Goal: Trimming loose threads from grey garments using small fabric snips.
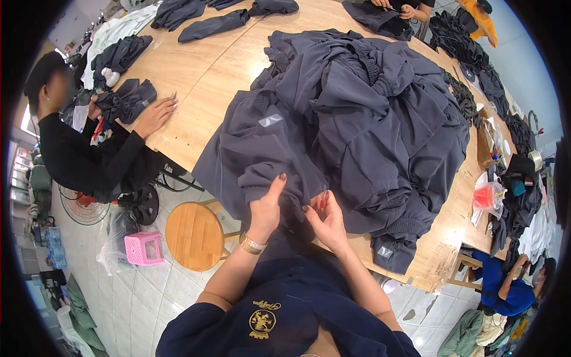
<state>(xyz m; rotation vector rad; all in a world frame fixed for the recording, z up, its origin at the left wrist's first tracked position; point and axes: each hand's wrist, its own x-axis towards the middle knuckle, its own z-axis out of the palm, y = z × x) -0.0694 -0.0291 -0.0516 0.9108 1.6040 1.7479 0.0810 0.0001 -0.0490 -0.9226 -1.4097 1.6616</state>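
Note:
A dark grey garment [238,143] with a small light mark on it is spread at the table's near edge, partly against a big heap of dark grey garments [369,119] with gathered elastic bands. My left hand [266,209], wearing a gold bracelet, grips a fold of this garment; its thumb points up and the other fingers are hidden in the cloth. Close by on the right, my right hand [328,221] pinches the garment's near edge between thumb and fingers. Below my hands, some of the cloth hangs over the table edge.
On the wooden table [208,89], more grey garments [214,25] lie at the far side. A co-worker [89,137] handles a grey piece at the left; others work far right. A round wooden stool [194,236] and a pink plastic stool [144,249] stand left of me.

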